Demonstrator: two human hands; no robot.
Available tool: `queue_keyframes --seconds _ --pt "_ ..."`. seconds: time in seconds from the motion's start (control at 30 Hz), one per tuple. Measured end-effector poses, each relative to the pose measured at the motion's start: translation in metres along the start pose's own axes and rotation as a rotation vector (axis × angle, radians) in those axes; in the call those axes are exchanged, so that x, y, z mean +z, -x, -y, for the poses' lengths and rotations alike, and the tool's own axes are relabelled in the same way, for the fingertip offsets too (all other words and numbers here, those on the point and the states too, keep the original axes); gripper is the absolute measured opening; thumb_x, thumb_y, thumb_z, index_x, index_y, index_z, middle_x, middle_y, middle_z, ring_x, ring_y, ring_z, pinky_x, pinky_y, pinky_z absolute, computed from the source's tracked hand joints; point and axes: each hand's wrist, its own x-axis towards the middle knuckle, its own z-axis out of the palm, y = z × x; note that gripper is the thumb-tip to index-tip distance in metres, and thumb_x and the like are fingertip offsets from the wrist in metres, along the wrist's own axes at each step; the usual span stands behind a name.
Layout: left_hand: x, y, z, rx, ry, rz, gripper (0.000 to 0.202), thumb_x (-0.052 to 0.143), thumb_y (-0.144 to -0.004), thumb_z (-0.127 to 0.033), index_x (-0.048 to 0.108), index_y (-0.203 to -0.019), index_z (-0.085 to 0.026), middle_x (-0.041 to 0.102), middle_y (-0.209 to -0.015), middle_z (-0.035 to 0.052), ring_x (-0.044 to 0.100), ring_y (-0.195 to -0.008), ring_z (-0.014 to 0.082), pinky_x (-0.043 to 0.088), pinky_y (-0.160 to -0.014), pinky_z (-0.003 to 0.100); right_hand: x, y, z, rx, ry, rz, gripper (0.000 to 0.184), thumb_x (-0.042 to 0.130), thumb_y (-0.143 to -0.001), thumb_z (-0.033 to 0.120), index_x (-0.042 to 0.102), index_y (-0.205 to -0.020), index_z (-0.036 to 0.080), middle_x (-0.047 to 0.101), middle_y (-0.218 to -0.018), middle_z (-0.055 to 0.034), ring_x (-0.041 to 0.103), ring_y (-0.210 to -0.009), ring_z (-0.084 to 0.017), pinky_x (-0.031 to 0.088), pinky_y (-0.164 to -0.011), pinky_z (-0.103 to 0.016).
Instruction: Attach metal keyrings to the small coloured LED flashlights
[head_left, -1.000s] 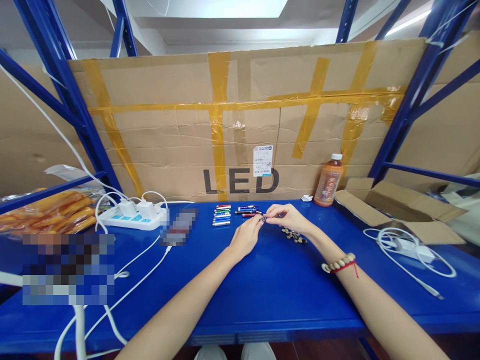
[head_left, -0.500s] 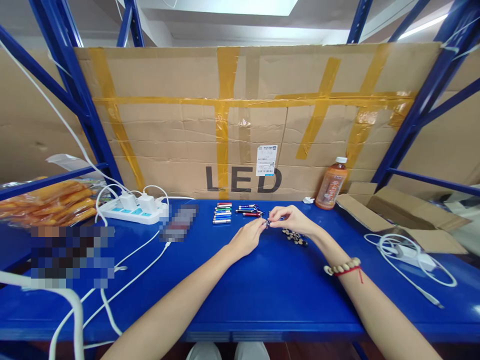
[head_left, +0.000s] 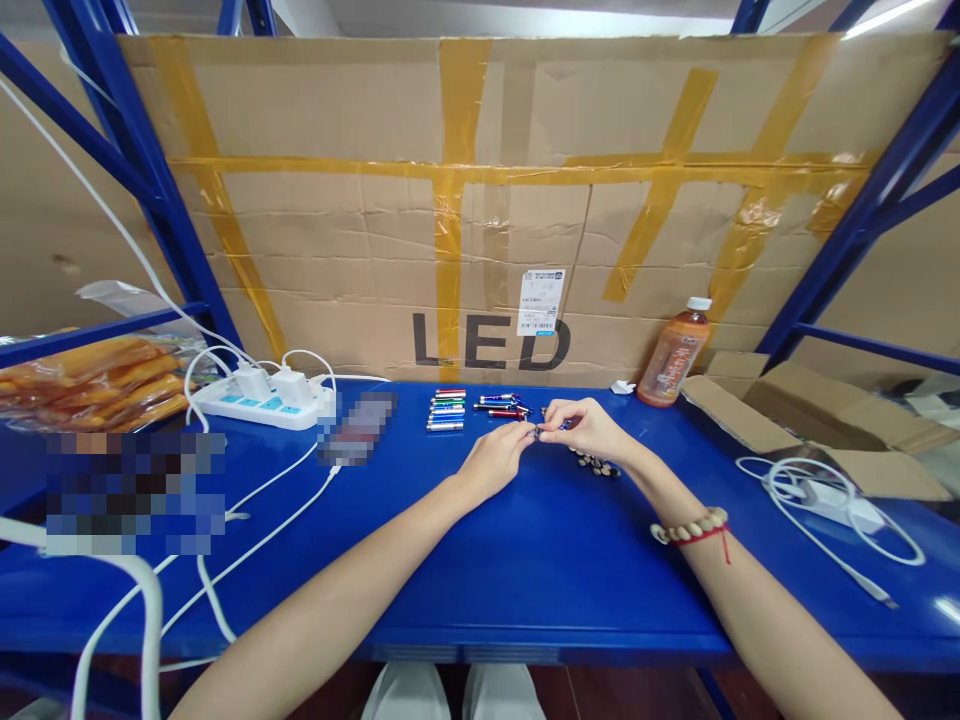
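Note:
My left hand (head_left: 491, 459) and my right hand (head_left: 587, 428) meet over the blue shelf top (head_left: 480, 570), fingertips pinched together on one small dark part (head_left: 535, 433) that I cannot make out in detail. Just right of my right hand lies a heap of small round dark cells (head_left: 596, 463). Behind my hands lie several small coloured flashlights: a neat row (head_left: 447, 409) and a loose group (head_left: 501, 406). A bead bracelet with a red string sits on my right wrist (head_left: 690, 527).
A taped cardboard sheet marked LED (head_left: 487, 220) closes the back. An orange drink bottle (head_left: 672, 353) stands at the back right beside an open carton (head_left: 810, 420). A white charger and cable (head_left: 825, 500) lie right. A power strip (head_left: 259, 405) with white cables sits left.
My hands stay pinched together at the same spot. The camera has tilted down and slightly closer, so everything sits higher in the picture.

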Motion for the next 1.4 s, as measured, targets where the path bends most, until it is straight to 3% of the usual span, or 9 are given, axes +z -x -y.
queue_keyframes --seconds 0.17,0.47,0.6,0.77,1.0,1.13,1.4 --pt "0.003 -0.001 0.003 0.003 -0.048 -0.057 0.027 0.036 -0.089 -0.023 0.055 -0.106 -0.017 0.060 -0.108 0.0056 0.054 -0.101 0.0172 0.043 -0.089 0.029 0.003 0.000 0.004 0.036 0.026 -0.014 0.037 0.068 -0.060 0.048 0.058 -0.052 0.014 0.053 -0.059 -0.0026 0.046 -0.055 -0.010 0.037 -0.052 -0.024" --pt "0.004 -0.002 0.002 0.007 -0.181 -0.139 0.024 0.040 -0.087 -0.021 0.058 -0.103 -0.018 0.062 -0.103 0.0048 0.055 -0.098 0.0172 0.044 -0.088 0.031 0.008 -0.001 0.006 0.410 -0.094 0.024 0.042 0.071 -0.053 0.050 0.051 -0.053 0.013 0.048 -0.052 0.0017 0.042 -0.046 -0.006 0.033 -0.043 -0.019" --pt "0.002 -0.003 0.000 -0.018 -0.193 -0.172 0.023 0.040 -0.088 -0.021 0.057 -0.103 -0.020 0.061 -0.104 0.0025 0.054 -0.098 0.0170 0.043 -0.088 0.032 0.010 -0.001 0.004 0.457 -0.112 0.013 0.041 0.071 -0.053 0.049 0.053 -0.054 0.012 0.049 -0.053 0.0013 0.043 -0.047 -0.006 0.037 -0.044 -0.019" --pt "0.001 -0.004 -0.003 -0.018 -0.119 -0.152 0.026 0.037 -0.088 -0.019 0.054 -0.108 -0.022 0.059 -0.109 0.0009 0.052 -0.101 0.0152 0.041 -0.090 0.030 0.009 -0.002 0.003 0.418 -0.070 -0.005 0.040 0.068 -0.057 0.050 0.057 -0.059 0.012 0.050 -0.053 0.0010 0.042 -0.047 -0.006 0.034 -0.043 -0.019" --pt "0.002 -0.006 -0.004 -0.128 -0.024 -0.146 0.026 0.036 -0.088 -0.020 0.050 -0.110 -0.019 0.058 -0.109 0.0044 0.054 -0.100 0.0167 0.042 -0.087 0.030 0.007 -0.004 -0.006 0.122 0.069 -0.166 0.039 0.068 -0.062 0.045 0.067 -0.083 0.013 0.061 -0.073 -0.0044 0.047 -0.054 -0.009 0.038 -0.051 -0.023" --pt "-0.001 -0.006 -0.006 -0.127 0.006 -0.118 0.025 0.033 -0.089 -0.020 0.051 -0.107 -0.019 0.060 -0.099 0.0043 0.055 -0.092 0.0162 0.043 -0.082 0.029 0.005 -0.004 -0.008 0.011 0.052 -0.125 0.030 0.066 -0.066 0.043 0.069 -0.071 0.014 0.061 -0.075 -0.0063 0.052 -0.062 -0.012 0.040 -0.056 -0.025" --pt "0.000 -0.005 -0.004 -0.093 0.058 -0.087 0.022 0.030 -0.090 -0.023 0.050 -0.100 -0.018 0.060 -0.092 0.0043 0.056 -0.084 0.0152 0.042 -0.074 0.025 0.003 -0.004 -0.011 -0.092 0.050 -0.171 0.021 0.071 -0.062 0.038 0.069 -0.067 0.017 0.059 -0.073 -0.0046 0.052 -0.062 -0.012 0.040 -0.056 -0.026"
